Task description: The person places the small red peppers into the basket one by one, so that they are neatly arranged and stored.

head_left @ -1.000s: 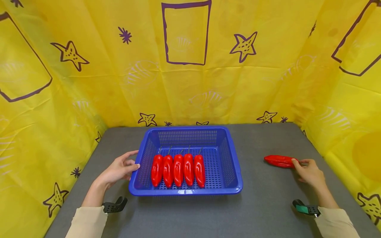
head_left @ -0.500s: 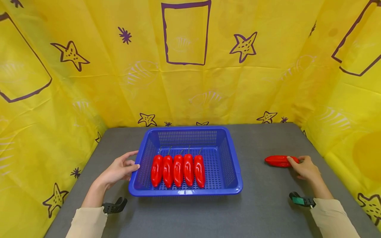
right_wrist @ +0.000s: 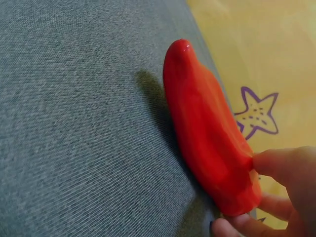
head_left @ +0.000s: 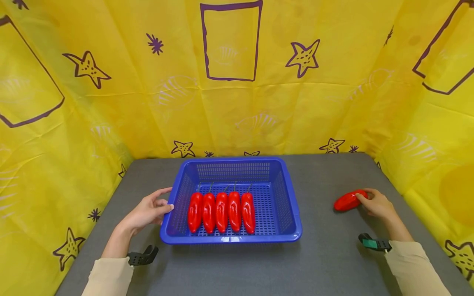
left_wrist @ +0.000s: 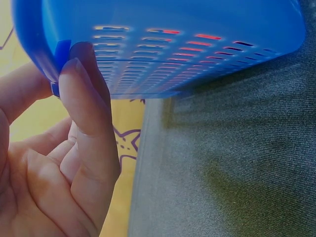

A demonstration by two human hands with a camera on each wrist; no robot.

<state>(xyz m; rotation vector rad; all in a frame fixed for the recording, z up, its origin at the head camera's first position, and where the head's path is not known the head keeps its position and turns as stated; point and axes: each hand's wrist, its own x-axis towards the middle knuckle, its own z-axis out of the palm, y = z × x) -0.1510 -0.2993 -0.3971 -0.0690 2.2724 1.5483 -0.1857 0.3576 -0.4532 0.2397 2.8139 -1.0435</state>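
On the left, my left hand (head_left: 149, 209) pinches the rim of a blue perforated plastic basket (head_left: 231, 238) between thumb and fingers; the left wrist view shows the thumb against the basket's side wall (left_wrist: 207, 17). Several glossy red chili peppers (head_left: 221, 211) lie side by side in the basket, stems toward the back. At the far right, my right hand (head_left: 379, 207) holds one more red chili pepper (head_left: 346, 201) near its stem end. In the right wrist view, the thumb presses one side of that pepper (right_wrist: 202, 128), fingers underneath; its tip points away, with its shadow alongside.
A dark grey table (head_left: 240, 271) carries everything. Yellow cloth (head_left: 237, 119) with starfish drawings walls off the back and both sides. Bare basket floor (head_left: 264, 205) shows to the right of the row of peppers.
My right hand's grip has shifted farther onto the pepper's body, and the pepper has turned so its tip angles toward the front. The left hand and basket have stayed put.
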